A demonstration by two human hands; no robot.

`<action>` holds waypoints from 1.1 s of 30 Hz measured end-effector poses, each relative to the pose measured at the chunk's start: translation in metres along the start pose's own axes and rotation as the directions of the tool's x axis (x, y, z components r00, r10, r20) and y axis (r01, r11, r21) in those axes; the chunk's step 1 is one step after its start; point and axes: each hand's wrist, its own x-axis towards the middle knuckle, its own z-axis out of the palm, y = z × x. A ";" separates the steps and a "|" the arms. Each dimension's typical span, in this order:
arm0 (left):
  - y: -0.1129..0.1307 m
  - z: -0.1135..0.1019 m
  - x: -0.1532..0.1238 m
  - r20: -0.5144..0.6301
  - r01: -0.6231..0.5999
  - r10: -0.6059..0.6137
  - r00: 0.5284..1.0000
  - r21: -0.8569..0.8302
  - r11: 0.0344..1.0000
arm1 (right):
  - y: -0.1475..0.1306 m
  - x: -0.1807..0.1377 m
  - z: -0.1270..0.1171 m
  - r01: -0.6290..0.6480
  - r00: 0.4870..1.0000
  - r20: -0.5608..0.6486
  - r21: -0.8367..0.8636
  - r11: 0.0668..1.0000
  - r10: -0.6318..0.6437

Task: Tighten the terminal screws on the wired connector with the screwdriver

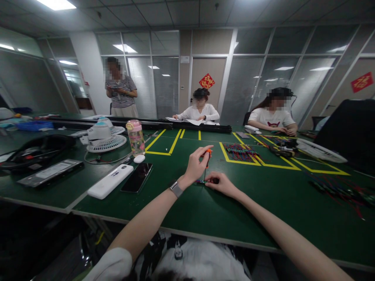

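My left hand, with a watch on its wrist, is closed round the orange and black handle of a screwdriver. The screwdriver stands nearly upright, its thin shaft pointing down at a small green circuit board on the green table. Low beside the tip, my right hand pinches the board's right end between thumb and fingers. Whether the tip sits in a screw is too small to tell.
Bundled wired boards lie beyond my right hand, with another wire pile farther right. On the left are a phone, white power bank, bottle and fan. Yellow tape marks the table; several people are across it.
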 end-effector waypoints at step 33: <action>0.002 -0.007 0.005 0.007 0.049 -0.049 0.999 0.023 0.999 | -0.002 0.000 0.001 -0.017 1.000 -0.004 -0.013 1.000 0.017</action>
